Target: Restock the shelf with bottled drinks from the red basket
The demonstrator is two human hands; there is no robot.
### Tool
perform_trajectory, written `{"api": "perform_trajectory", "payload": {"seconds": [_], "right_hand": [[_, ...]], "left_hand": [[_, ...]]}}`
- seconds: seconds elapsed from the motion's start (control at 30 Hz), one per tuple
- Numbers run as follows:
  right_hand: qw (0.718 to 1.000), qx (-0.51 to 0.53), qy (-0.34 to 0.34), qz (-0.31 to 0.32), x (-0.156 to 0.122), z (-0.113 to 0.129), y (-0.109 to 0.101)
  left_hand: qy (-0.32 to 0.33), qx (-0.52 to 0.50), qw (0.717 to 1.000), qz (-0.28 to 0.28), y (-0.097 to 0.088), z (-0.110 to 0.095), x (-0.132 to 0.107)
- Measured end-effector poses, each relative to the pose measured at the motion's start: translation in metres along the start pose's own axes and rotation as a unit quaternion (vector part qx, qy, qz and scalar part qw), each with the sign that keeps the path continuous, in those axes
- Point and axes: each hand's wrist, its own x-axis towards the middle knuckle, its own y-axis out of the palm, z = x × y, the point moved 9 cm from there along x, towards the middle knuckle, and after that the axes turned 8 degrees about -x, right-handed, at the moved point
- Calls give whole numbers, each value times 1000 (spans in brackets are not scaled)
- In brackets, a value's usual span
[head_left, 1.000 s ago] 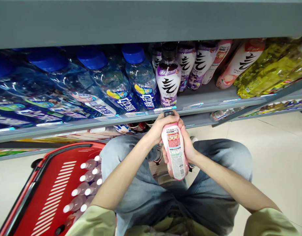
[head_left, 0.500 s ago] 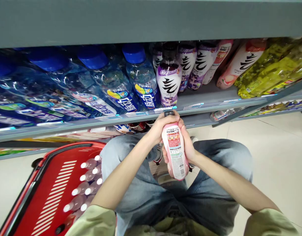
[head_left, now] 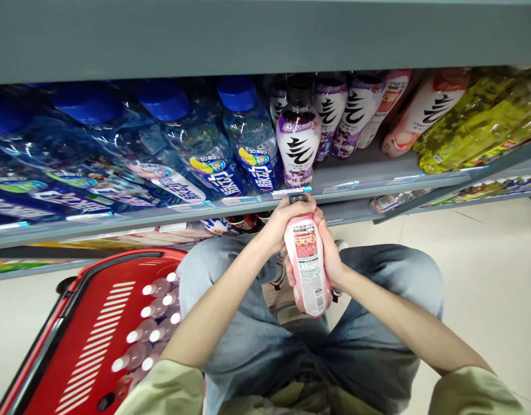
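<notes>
A pink drink bottle (head_left: 308,274) is held between my knees, its white back label with small print facing up and its dark cap toward the shelf. My left hand (head_left: 285,218) is closed around the neck, just below the cap. Along the bottle's right side, my right hand (head_left: 331,253) wraps the body, with some fingertips showing on the left side. Straight ahead, a purple-labelled bottle (head_left: 297,144) with a black cap stands at the shelf's front edge.
Blue-capped bottles (head_left: 237,95) fill the shelf's left part. A peach-pictured bottle (head_left: 425,112) leans farther right, beside yellow-green bottles (head_left: 481,132). Below left stands a red shopping basket (head_left: 75,305) holding several white-capped bottles (head_left: 155,311). The grey shelf edge (head_left: 369,181) runs close in front.
</notes>
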Motion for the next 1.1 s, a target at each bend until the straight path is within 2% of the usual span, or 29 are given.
{"api": "perform_trajectory", "payload": {"seconds": [0.27,0.57,0.7,0.83,1.1], "right_hand": [[1000,9,8,18,-1,1,5],[1000,-4,14,9,-1,-1,4],[1000,-28,1,-12,-1,2,-1],[999,-38,6,-26,0,1,-4],[999,-36,-2,-8,1,0,-3]], "left_hand": [[14,18,999,-30,-4,-4,-2],[17,34,999,-29,-5,-5,-3],[41,34,998,-25,-4,-8,-2],[33,34,998,-28,-5,-6,-1],[35,35,998,-30,-6,-5,0]]}}
